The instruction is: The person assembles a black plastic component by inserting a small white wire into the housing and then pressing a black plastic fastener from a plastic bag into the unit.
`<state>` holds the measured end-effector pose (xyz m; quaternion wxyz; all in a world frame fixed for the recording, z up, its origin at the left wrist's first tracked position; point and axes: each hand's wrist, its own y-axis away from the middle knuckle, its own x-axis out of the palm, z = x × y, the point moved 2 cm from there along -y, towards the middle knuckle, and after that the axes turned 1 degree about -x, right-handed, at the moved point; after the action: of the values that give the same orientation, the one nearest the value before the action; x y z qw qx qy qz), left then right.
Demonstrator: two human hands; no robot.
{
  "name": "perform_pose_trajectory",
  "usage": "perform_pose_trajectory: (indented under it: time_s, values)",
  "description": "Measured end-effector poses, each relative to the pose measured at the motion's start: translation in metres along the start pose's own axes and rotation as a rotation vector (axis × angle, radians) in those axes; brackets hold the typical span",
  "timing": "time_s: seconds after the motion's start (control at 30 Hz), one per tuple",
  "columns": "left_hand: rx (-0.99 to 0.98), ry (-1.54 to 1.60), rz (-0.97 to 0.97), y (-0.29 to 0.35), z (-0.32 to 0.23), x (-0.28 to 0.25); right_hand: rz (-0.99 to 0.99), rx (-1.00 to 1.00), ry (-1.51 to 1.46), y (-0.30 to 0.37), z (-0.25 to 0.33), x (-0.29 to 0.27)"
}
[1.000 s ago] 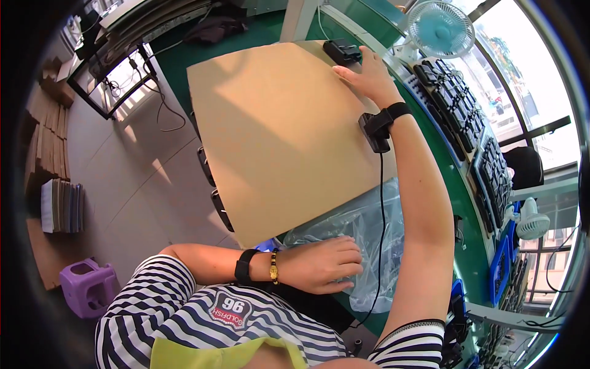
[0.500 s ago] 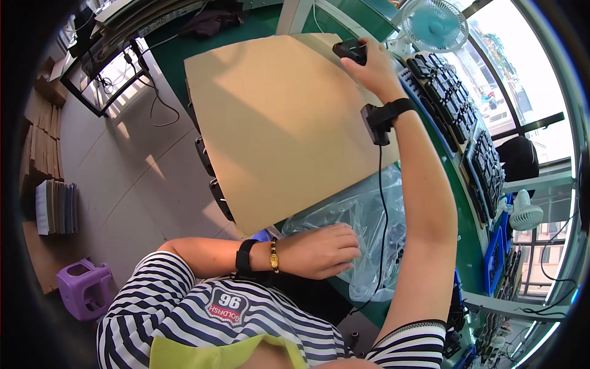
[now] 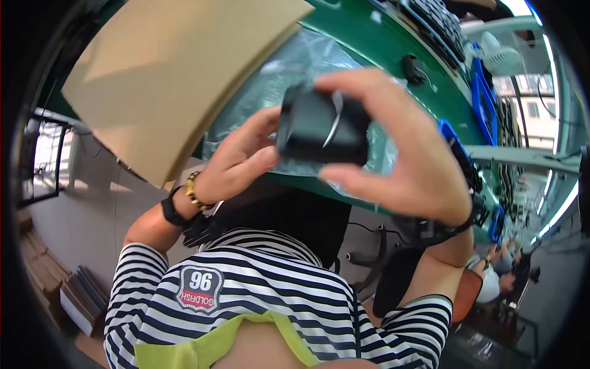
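A black box-shaped casing (image 3: 322, 126) with a thin curved silvery strip is up in front of me, blurred by motion. My right hand (image 3: 409, 144) grips it from the right, thumb below and fingers over the top. At its left end, my left hand (image 3: 239, 157) has thumb and bent fingers against the casing; its fingertips are partly hidden behind. Beneath both hands lies clear plastic bagging (image 3: 301, 58) on the green table (image 3: 369, 40). A large brown cardboard sheet (image 3: 166, 74) lies left of the bagging.
A small black part (image 3: 415, 69) rests on the table beyond my right hand. Blue trays (image 3: 484, 101) and a white fan (image 3: 496, 54) stand along the right side. Below the table edge is a dark chair (image 3: 295, 215). Other people (image 3: 491, 280) sit at the far lower right.
My right hand has come back from the cardboard's far corner with the black casing. My left hand has lifted to meet it. The view has swung right, putting the cardboard farther left.
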<state>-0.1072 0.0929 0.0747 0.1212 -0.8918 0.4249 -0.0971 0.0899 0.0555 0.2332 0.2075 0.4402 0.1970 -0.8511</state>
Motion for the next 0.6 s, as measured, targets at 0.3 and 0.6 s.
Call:
perform_pose_trajectory:
  time_s: [0.3,0.6]
  values:
    - [-0.621,0.696,0.469,0.013,0.006,0.051,0.085,0.104,-0.12,0.096,0.016,0.077]
    - [-0.839,0.305,0.571,0.024,0.034,0.069,-0.027,0.189,-0.029,0.13,0.008,0.057]
